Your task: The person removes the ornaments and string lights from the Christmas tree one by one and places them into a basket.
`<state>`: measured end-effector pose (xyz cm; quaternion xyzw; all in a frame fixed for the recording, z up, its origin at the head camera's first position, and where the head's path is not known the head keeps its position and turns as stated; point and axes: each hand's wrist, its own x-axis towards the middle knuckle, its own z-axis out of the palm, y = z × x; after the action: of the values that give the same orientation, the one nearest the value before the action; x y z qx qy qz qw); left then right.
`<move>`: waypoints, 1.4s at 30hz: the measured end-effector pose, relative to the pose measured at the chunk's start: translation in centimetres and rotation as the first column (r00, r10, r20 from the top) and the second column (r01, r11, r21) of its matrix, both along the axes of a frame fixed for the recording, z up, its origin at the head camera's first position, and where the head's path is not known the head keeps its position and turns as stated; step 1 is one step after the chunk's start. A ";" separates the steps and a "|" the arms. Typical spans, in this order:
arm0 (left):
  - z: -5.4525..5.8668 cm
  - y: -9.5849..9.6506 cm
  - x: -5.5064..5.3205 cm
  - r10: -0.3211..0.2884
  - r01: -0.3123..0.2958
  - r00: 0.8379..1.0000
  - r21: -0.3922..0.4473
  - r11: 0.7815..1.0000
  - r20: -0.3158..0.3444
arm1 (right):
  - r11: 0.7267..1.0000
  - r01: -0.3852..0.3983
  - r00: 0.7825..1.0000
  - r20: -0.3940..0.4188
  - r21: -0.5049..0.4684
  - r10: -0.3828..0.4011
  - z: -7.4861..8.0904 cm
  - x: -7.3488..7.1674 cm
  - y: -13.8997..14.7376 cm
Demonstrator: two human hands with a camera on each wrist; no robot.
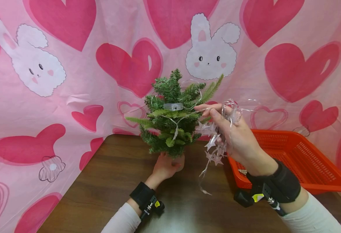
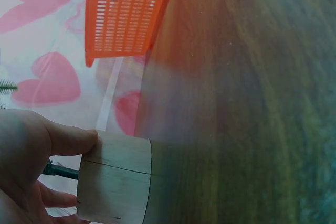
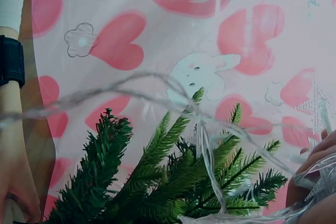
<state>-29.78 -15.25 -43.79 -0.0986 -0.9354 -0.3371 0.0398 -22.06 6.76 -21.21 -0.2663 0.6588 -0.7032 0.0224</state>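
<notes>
The left hand (image 1: 166,166) gripped the pale wooden base (image 2: 114,178) of the small bristly green tree (image 1: 173,113) near the tabletop's (image 1: 115,181) far edge, while the right hand (image 1: 234,136) pinched a clear wire string of star lights (image 1: 214,142), a few loops draped, most bunched, beside the perforated orange plastic basket (image 1: 304,158).

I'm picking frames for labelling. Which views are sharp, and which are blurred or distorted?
Head view: evenly lit and sharp on the small tree, edges bowed by the wide lens. Left wrist view: hazy, tabletop smeared, wooden base fairly clear. Right wrist view: branches crisp, the light string up close soft.
</notes>
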 end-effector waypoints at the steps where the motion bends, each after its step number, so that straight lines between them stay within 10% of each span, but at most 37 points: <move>1: -0.1 0.0 0.0 0.006 -0.006 1.000 -0.018 1.000 -0.004 | 1.000 -0.010 1.000 -0.018 -0.003 0.010 0.0 0.0 -0.1; 9: -0.1 0.1 0.3 0.014 -0.019 0.995 -0.049 0.999 -0.103 | 0.972 -0.192 0.980 -0.083 -0.136 0.182 -0.3 -0.1 -0.3; 16: 0.1 -1.5 -0.9 -0.185 0.199 0.957 0.038 0.979 -0.224 | 0.916 -0.288 0.957 -0.054 -0.278 0.285 -0.8 -0.2 0.1; 21: 0.9 -2.3 -1.0 -0.240 0.248 0.966 0.078 0.966 -0.097 | 0.912 -0.285 0.957 -0.031 -0.297 0.289 -0.9 -0.3 0.1; 31: 0.3 -2.4 -0.6 -0.211 0.205 0.977 0.125 0.971 0.033 | 0.996 -0.075 0.984 0.166 0.056 0.065 -0.3 0.2 0.4; 42: 0.3 -2.2 -0.6 -0.193 0.186 0.979 0.113 0.976 0.057 | 0.909 -0.031 0.991 0.133 0.416 -0.027 -0.6 -0.7 0.4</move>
<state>-30.34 -17.45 -43.45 -0.1738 -0.9032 -0.3920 -0.0189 -22.78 7.20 -21.76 -0.2076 0.7904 -0.5629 0.1239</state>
